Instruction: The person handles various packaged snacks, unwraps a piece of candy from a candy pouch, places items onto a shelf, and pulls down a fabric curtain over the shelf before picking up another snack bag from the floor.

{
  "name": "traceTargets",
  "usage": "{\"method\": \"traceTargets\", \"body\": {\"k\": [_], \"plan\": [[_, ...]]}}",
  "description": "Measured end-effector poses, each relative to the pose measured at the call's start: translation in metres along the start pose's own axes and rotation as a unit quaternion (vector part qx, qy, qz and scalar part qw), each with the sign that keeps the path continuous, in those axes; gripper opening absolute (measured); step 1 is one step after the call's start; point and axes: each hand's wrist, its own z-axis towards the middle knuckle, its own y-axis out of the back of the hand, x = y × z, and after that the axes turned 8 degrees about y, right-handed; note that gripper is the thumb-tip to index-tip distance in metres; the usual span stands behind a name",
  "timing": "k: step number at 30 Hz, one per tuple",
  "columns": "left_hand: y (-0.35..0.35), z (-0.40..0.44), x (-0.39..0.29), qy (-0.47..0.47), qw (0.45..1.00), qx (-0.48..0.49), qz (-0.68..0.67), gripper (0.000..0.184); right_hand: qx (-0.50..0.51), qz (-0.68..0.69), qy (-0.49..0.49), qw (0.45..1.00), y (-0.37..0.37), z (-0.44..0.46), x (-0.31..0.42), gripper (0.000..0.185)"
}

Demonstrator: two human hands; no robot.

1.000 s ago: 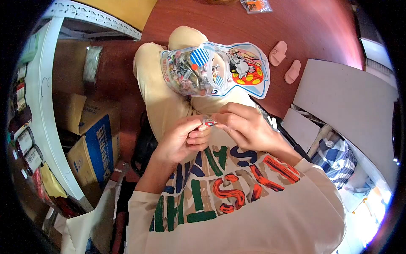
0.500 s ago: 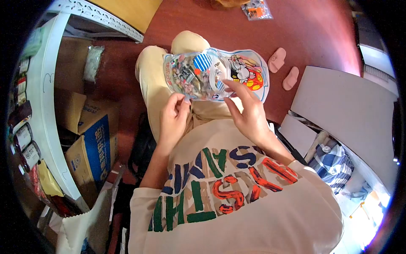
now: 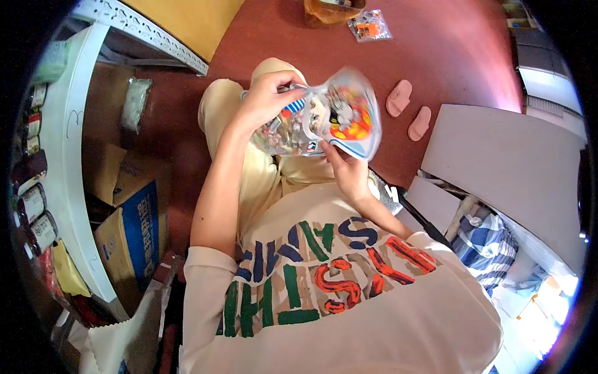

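Observation:
Over my lap is a clear plastic bag [image 3: 283, 137], full of small colourful pieces too jumbled to make out. Its right part carries a printed cartoon figure in red and yellow and is blurred and lifted. My left hand [image 3: 269, 100] reaches across to the far edge of the bag, with thumb and fingers closed on the plastic. On the near edge, my right hand [image 3: 346, 167] pinches the bag, thumb on top and the other fingers hidden beneath. The bag rests partly on my beige trousers [image 3: 218, 118].
Pink slippers [image 3: 398, 98] lie on the red floor at the right. Ahead are a small plastic packet [image 3: 370, 26] and a bin [image 3: 334, 11]. A white metal shelf [image 3: 93, 156] and a cardboard box [image 3: 128, 230] stand at left, a pale cabinet [image 3: 504, 168] at right.
My left hand has moved from the bag's near left corner to its far edge. My right hand has moved down and left and now grips the near edge. The bag's right part has lifted.

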Motion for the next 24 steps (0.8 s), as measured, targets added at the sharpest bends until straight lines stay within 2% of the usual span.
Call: {"method": "traceTargets", "body": {"k": [2, 3, 4, 5, 7, 9, 10, 13, 16, 22, 24], "plan": [[0.005, -0.006, 0.004, 0.076, 0.991, -0.072, -0.088, 0.008, 0.025, -0.04, 0.02, 0.999, 0.005, 0.007, 0.01, 0.013], [0.009, -0.016, -0.006, 0.074, 0.991, -0.076, -0.086, 0.008, 0.051, -0.082, 0.036, 0.995, 0.009, 0.011, 0.016, 0.012], [0.012, -0.03, -0.015, 0.034, 0.979, -0.132, -0.149, 0.009, 0.058, -0.06, 0.049, 0.995, 0.014, 0.014, 0.026, 0.009], [0.013, -0.046, -0.025, -0.007, 0.959, -0.188, -0.212, 0.011, 0.075, -0.08, 0.123, 0.986, 0.017, 0.02, 0.052, 0.011], [0.008, -0.078, -0.032, -0.003, 0.939, -0.211, -0.27, 0.011, 0.102, -0.025, 0.122, 0.987, 0.025, 0.026, 0.075, 0.015], [-0.004, -0.099, -0.041, 0.027, 0.928, -0.243, -0.283, 0.012, 0.049, 0.096, 0.015, 0.994, 0.018, 0.028, 0.086, 0.013], [-0.011, -0.103, -0.038, 0.039, 0.912, -0.258, -0.316, 0.012, 0.105, 0.057, 0.013, 0.993, 0.025, 0.038, 0.075, 0.018], [-0.022, -0.099, -0.011, 0.097, 0.864, -0.297, -0.394, 0.011, 0.14, 0.02, -0.029, 0.99, 0.016, 0.064, 0.037, 0.023], [-0.022, -0.1, 0.014, 0.111, 0.864, -0.297, -0.392, 0.015, 0.15, 0.023, -0.027, 0.988, 0.007, 0.064, 0.027, 0.023], [-0.016, -0.099, 0.011, 0.091, 0.874, -0.275, -0.389, 0.02, 0.149, 0.064, -0.04, 0.986, -0.002, 0.066, 0.027, 0.019], [-0.015, -0.098, 0.012, 0.087, 0.898, -0.258, -0.345, 0.019, 0.157, 0.051, -0.029, 0.986, 0.001, 0.068, 0.02, 0.019]]}}
